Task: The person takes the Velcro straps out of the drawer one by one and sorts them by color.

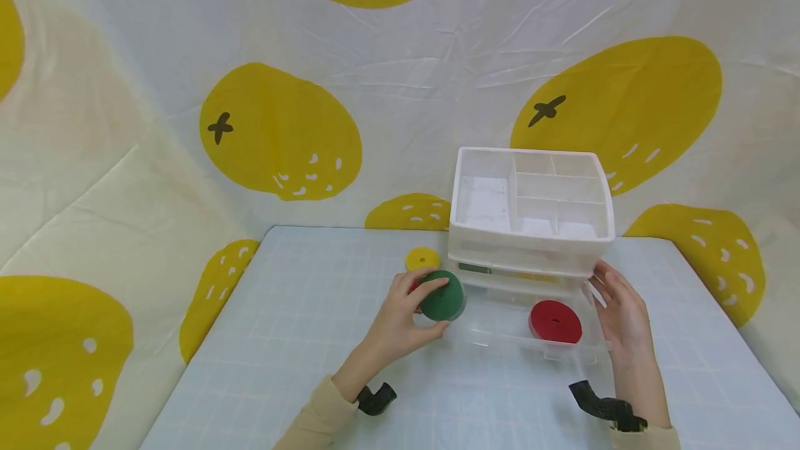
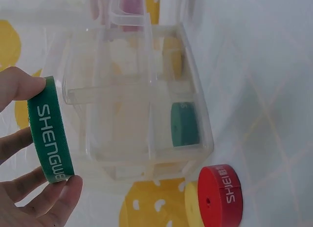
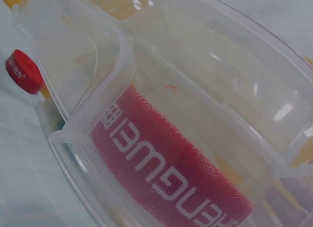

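My left hand [image 1: 403, 318] pinches a green roll of hook-and-loop tape [image 1: 444, 297] between thumb and fingertips, just left of a pulled-out clear drawer [image 1: 500, 325]. White lettering shows along its edge in the left wrist view. Inside that drawer, towards its right end, lies a red tape roll [image 1: 555, 321]; its lettered edge fills much of the right wrist view. My right hand [image 1: 625, 314] is at the right side of the drawer, its fingers loosely bent against the corner of the white drawer unit [image 1: 531, 248]. The right hand is out of sight in its own wrist view.
On the table left of the unit are a yellow roll [image 1: 422, 258] and a red roll [image 2: 220, 195], the red one partly behind my left hand in the head view. Another green roll [image 2: 185, 124] and something yellow [image 2: 172, 58] show through the unit's clear plastic. Compartments divide its top tray [image 1: 484, 200].
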Available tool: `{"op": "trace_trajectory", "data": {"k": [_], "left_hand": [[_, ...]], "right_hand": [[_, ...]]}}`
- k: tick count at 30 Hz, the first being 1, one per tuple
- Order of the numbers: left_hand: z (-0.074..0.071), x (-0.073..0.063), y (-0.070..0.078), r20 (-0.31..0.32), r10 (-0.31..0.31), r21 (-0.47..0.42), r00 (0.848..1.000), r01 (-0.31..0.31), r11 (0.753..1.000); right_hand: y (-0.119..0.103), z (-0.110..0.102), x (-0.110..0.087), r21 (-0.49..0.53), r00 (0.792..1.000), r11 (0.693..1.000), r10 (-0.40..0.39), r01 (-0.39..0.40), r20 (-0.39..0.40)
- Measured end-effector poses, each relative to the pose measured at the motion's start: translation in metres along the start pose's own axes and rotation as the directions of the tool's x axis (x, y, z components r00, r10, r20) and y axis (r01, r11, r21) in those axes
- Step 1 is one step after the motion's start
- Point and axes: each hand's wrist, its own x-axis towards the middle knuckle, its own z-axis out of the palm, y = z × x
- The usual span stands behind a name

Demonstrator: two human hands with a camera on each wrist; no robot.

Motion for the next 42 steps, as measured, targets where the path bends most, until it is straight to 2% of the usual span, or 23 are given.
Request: {"op": "trace_trajectory", "data": {"k": [7, 11, 15, 20, 26, 32, 38, 42], "left_hand": [[-0.004, -0.018, -0.006, -0.064, -0.034, 0.033, 0.997, 0.036, 0.999], [-0.004, -0.028, -0.010, -0.070, -0.094, 0.019, 0.993, 0.096, 0.995], [0.000, -0.036, -0.014, -0.073, -0.172, 0.020, 0.982, 0.174, 0.985], [0.008, -0.046, -0.019, -0.080, -0.222, 0.045, 0.972, 0.226, 0.973], [0.019, -0.056, -0.026, -0.053, -0.273, 0.077, 0.961, 0.276, 0.958], [0.026, -0.063, -0.033, -0.032, -0.334, 0.123, 0.942, 0.335, 0.934], [0.034, -0.064, -0.039, 0.015, -0.387, 0.160, 0.922, 0.380, 0.911], [0.038, -0.064, -0.043, 0.037, -0.403, 0.173, 0.915, 0.391, 0.904]], "right_hand": [[0.000, 0.000, 0.001, -0.003, 1.000, 1.000, 0.005, -0.005, -0.005], [0.000, 0.001, 0.000, 0.001, 1.000, 1.000, 0.008, -0.008, -0.010], [0.000, 0.001, 0.000, 0.000, 1.000, 1.000, 0.004, -0.004, -0.018], [0.000, 0.000, 0.000, -0.007, 1.000, 1.000, 0.002, -0.003, -0.022], [0.001, 0.000, 0.000, -0.037, 1.000, 0.999, -0.003, 0.002, -0.022], [0.002, 0.001, -0.001, -0.040, 1.000, 0.999, -0.014, 0.014, -0.006], [0.001, 0.002, -0.001, -0.041, 1.000, 0.999, 0.002, -0.003, -0.023], [0.001, 0.001, 0.000, -0.039, 1.000, 0.999, 0.002, -0.003, -0.024]]}}
